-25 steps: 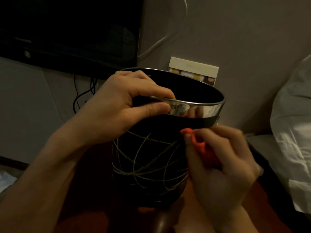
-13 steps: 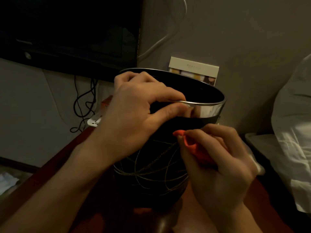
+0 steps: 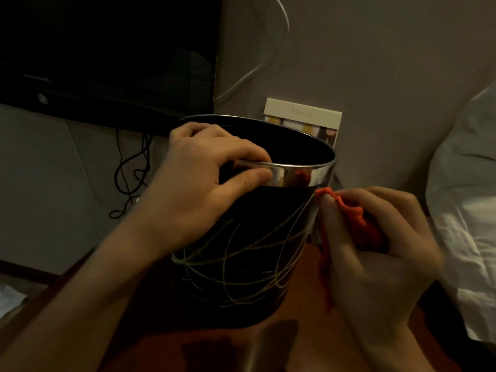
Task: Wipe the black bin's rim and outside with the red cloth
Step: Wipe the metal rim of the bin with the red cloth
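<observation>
- Two hands are at work on the black bin (image 3: 241,264), which stands upright on the reddish-brown tabletop (image 3: 300,345) in front of you, its open mouth towards the wall
- Your left hand (image 3: 198,189) grips the near side of the rim (image 3: 303,173): the fingers (image 3: 241,154) curl over the shiny metal band into the mouth, and the thumb presses the band from outside, so the rim is pinched between them
- Your right hand (image 3: 375,245) is at the bin's right side, just under the metal band; its fingers and thumb are curled round the bunched red cloth (image 3: 354,224), and the cloth's upper tip sits against or right beside the bin's right edge, where the band meets the black wall; I cannot tell whether it truly touches
- A strip of the cloth hangs down along the inside of your right palm, close beside the bin's wall
- The cloth shows as a red reflection in the band
- The bin's outside is black with thin pale lines looping across it; the inside is dark, and what can be seen of it shows nothing lying within, though the bottom is hidden from this angle
- Behind the bin a pale card or booklet (image 3: 303,119) leans against the wall
- A dark screen (image 3: 107,55) is at upper left, with black cables (image 3: 131,173) hanging below it and a white cable (image 3: 252,73) to its right
- White bedding (image 3: 467,210) lies at the right edge
</observation>
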### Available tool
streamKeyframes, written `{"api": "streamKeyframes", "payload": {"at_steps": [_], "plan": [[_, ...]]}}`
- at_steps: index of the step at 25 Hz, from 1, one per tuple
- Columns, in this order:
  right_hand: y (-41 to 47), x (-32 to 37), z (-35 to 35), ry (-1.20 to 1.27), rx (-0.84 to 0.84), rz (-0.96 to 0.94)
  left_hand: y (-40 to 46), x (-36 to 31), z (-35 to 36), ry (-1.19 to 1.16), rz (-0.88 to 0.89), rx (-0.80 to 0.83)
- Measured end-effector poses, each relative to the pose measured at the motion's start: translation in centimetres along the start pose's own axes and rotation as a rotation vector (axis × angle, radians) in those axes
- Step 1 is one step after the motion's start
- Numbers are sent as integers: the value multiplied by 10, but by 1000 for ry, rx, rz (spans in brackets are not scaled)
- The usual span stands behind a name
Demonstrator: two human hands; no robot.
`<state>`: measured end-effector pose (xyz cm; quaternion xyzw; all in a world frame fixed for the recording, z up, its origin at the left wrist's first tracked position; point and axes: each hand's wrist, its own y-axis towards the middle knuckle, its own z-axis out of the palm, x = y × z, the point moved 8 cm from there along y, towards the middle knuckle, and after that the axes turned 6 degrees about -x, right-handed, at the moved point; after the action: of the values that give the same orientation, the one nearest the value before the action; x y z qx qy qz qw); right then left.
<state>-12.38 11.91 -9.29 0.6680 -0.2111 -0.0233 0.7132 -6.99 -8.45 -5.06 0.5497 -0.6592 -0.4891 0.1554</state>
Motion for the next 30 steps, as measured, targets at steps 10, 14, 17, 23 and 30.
{"api": "streamKeyframes", "payload": {"at_steps": [10,14,17,23,30], "plan": [[-4,-6,4,7,8,26,-1,9,-7,-87,-48,98],[-5,-6,8,-3,21,20,-1,-1,-1,-42,-15,33],[-1,-3,0,-61,-20,-39,0,1,-6,-113,37,80],[-14,22,6,-60,3,-167,1,3,-5,-216,18,110],[-13,23,4,-64,4,-138,0,0,-6,-211,6,85]]}}
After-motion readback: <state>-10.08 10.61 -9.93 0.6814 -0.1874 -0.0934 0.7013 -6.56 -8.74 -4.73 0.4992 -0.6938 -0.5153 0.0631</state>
